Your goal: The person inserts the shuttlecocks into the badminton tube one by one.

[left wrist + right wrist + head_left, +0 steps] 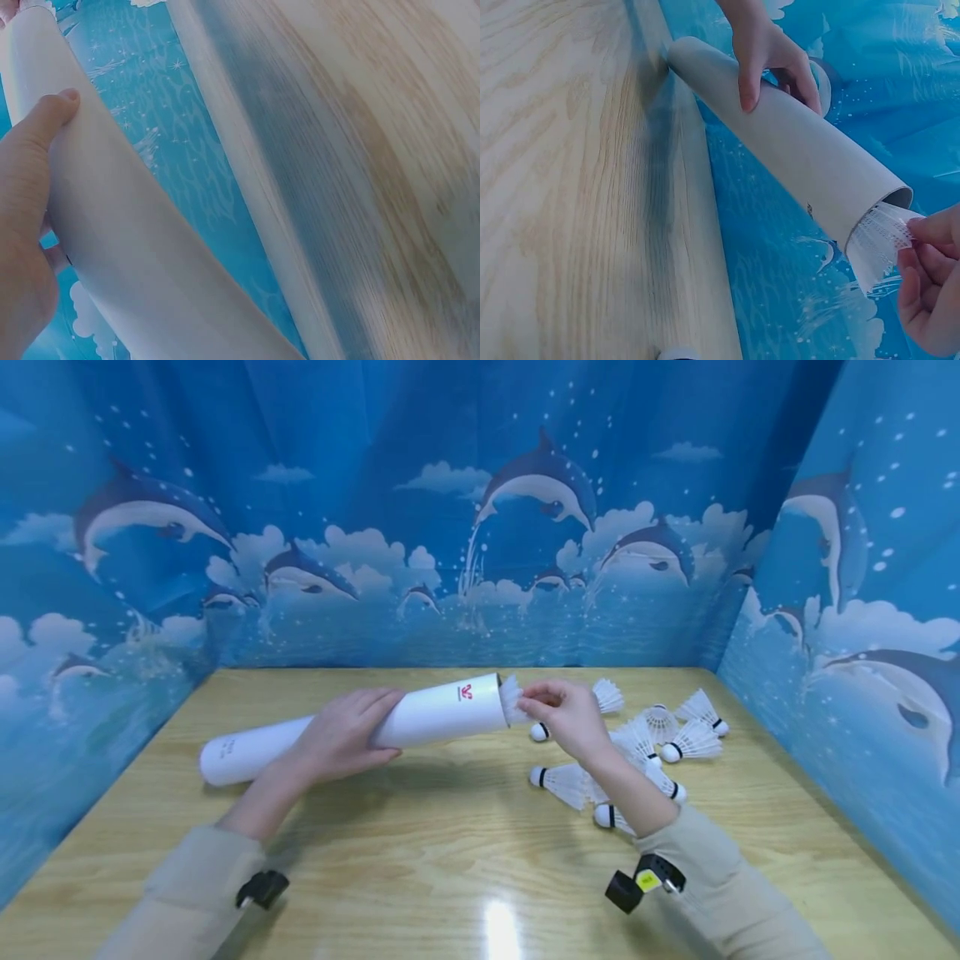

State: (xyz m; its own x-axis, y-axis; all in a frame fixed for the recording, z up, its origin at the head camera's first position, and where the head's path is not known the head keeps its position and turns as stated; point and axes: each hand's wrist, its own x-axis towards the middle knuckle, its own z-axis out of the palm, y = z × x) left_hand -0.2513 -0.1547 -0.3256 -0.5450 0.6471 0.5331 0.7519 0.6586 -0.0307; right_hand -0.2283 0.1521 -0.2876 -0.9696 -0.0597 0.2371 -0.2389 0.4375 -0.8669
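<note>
A long white tube (442, 712) with a red logo lies slanted over the table, its open end raised toward the right. My left hand (347, 732) grips it around the middle, thumb on the near side, as the left wrist view also shows. At the open end, my right hand (568, 717) pinches the feather skirt of a shuttlecock (880, 238) between thumb and fingers. The skirt sticks out of the tube's mouth, and the cork end is hidden inside. Several loose shuttlecocks (564, 783) lie beside and beneath my right forearm.
The wooden table (420, 877) carries the pile, which spreads to the right with one shuttlecock (703, 708) at its far edge. A blue curtain (360, 460) printed with dolphins stands behind the table and along its sides.
</note>
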